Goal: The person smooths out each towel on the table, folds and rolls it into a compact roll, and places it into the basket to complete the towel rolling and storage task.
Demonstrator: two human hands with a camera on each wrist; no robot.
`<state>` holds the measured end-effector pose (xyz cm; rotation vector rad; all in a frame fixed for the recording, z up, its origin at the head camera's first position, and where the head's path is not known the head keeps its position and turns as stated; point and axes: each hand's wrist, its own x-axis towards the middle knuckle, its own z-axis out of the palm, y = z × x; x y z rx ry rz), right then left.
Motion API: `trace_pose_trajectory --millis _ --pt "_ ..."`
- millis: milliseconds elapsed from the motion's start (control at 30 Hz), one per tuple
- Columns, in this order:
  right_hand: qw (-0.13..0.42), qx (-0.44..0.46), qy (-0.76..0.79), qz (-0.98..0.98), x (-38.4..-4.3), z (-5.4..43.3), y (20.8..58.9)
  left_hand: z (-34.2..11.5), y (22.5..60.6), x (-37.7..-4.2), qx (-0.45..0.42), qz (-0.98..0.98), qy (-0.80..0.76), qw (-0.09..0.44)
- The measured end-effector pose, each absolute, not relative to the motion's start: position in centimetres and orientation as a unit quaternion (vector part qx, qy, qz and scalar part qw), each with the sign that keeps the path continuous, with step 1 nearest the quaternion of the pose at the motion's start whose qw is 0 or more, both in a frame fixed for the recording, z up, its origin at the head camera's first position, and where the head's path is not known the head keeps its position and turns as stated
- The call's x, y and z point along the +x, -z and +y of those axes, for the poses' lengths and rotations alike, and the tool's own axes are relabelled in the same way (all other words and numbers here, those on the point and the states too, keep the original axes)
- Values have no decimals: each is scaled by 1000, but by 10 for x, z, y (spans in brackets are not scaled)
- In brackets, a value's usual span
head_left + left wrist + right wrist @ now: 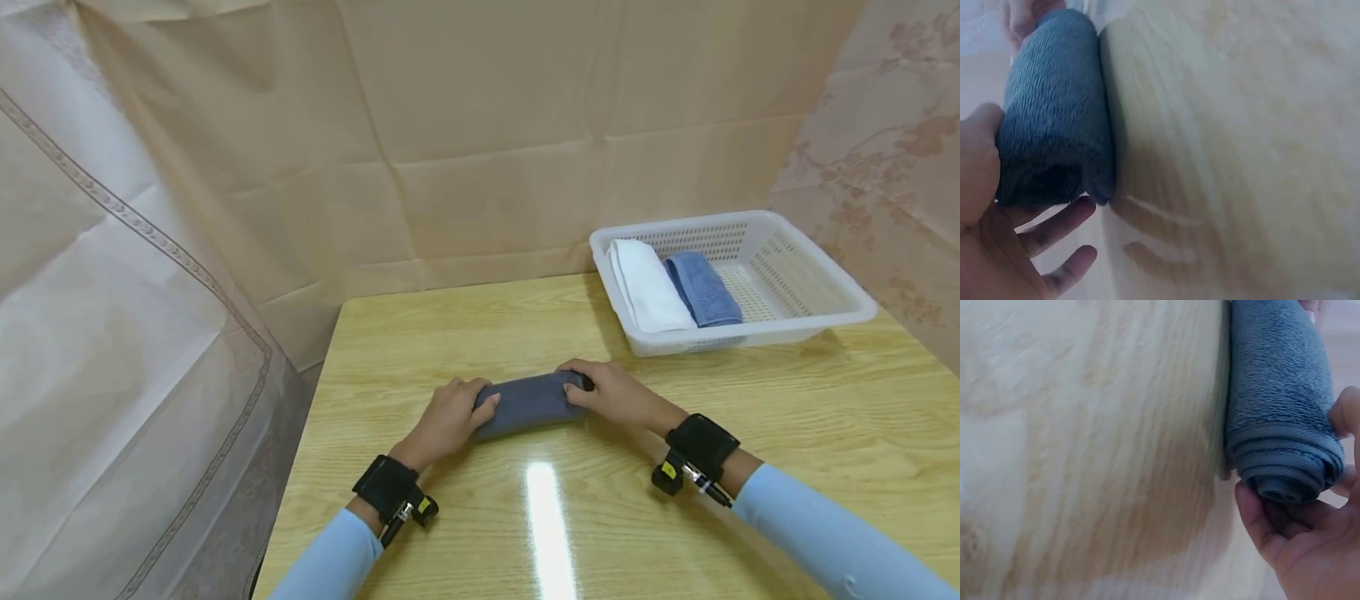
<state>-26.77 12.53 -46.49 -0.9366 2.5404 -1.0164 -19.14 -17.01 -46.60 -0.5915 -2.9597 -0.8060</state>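
A dark grey-blue towel point(531, 403), rolled into a cylinder, lies across the middle of the wooden table between both hands. My left hand point(448, 419) grips its left end, thumb on the near side and fingers reaching round the far side. At the other end my right hand point(617, 395) holds the roll the same way. In the right wrist view the towel's point(1282, 450) spiral layers show at its end, with fingertips beneath them. The left wrist view shows the towel's point(1057, 106) fuzzy side, and two left fingers spread below its end.
At the back right of the table point(420, 333) stands a white plastic basket point(825, 321). Inside it, on the left, lie a folded white towel point(651, 287) and a folded blue towel point(703, 289). A beige cloth point(487, 133) hangs behind the table.
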Motion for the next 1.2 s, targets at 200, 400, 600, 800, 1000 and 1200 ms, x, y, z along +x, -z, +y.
trace_pose_trajectory --millis 200,400,600,800,1000,1200 --pt "119 -330 366 862 -265 124 463 -162 470 -182 -224 -958 176 30" --pt "36 -351 343 871 -255 121 461 -155 469 -177 -243 -965 88 35" --pt "-135 -427 145 882 -236 109 466 -154 467 -178 -241 -967 68 38" --pt "-75 -405 120 903 -228 100 471 -158 469 -187 -239 -968 72 35" --pt "-83 -423 119 894 -243 97 477 -161 471 -199 -224 -968 114 -1" --pt "-99 -437 132 884 -259 94 480 -161 471 -206 -219 -969 113 11"
